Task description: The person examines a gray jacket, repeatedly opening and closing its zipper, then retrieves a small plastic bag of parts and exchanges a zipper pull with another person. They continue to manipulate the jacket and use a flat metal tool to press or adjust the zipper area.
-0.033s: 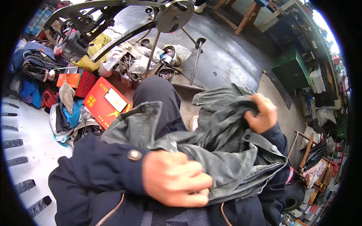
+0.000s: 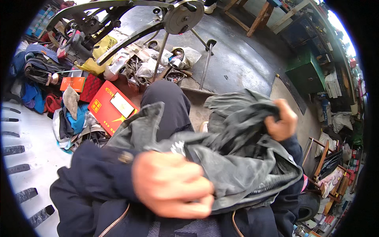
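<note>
A grey-green jacket point(image 2: 237, 158) with snap buttons lies bunched over my lap, its zipper edge curving along the lower right. My right hand point(image 2: 282, 120) has its fingers wrapped round a fold at the upper right. Close to my body, my left hand point(image 2: 173, 185) is curled against the near edge of the cloth; it is blurred, and its fingertips are partly hidden. A collar-like flap stands up left of my dark-trousered knee point(image 2: 166, 104).
Ahead stands a hand-cranked metal machine point(image 2: 183, 17) on thin legs. Bags of small parts point(image 2: 179, 59) sit beneath it. At left are a red box point(image 2: 112, 106) bearing a phone, and piled bags and cloth. A green cabinet point(image 2: 306, 73) and cluttered shelves line the right.
My left hand has moved left and slightly down. My right hand has shifted right with its fold, and the jacket is spread a little more between them.
</note>
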Motion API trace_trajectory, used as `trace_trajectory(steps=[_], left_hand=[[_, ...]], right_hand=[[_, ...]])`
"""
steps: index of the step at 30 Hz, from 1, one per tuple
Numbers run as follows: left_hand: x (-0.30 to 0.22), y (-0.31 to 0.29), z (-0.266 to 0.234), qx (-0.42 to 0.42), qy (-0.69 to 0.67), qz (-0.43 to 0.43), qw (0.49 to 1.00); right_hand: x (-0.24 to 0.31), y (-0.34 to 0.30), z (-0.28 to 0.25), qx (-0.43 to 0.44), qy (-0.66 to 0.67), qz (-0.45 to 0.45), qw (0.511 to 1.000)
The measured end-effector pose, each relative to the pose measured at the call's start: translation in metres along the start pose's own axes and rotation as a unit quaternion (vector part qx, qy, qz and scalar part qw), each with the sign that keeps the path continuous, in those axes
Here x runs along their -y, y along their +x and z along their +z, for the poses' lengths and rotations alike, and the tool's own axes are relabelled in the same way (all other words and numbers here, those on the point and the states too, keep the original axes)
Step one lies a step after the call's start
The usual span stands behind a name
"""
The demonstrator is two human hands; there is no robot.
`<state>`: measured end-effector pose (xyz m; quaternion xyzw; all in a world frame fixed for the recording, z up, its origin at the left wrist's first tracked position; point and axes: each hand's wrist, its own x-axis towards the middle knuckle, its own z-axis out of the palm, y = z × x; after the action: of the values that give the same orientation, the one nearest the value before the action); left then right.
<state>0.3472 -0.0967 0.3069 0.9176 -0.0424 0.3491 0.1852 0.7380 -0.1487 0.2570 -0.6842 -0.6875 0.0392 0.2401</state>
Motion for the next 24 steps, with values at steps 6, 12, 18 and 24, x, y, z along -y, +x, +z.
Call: trace_trajectory(steps=[6,12,18,24], left_hand=[[0.016,-0.091,-0.058,-0.164,0.190,-0.248,0.936],[0.011,-0.215,0.021,-0.035,0.108,-0.316,0.942],[-0.005,-0.251,0.017,-0.136,0.054,-0.473,0.869],[0.009,-0.214,-0.017,-0.263,-0.047,-0.493,0.828]], right_hand=[[-0.060,-0.087,-0.066,-0.291,-0.010,0.085,0.953],[-0.062,-0.177,-0.014,-0.208,0.071,0.153,0.963],[-0.065,-0.156,-0.024,-0.133,0.006,0.108,0.985],[-0.030,-0.104,-0.047,-0.058,0.093,0.045,0.993]])
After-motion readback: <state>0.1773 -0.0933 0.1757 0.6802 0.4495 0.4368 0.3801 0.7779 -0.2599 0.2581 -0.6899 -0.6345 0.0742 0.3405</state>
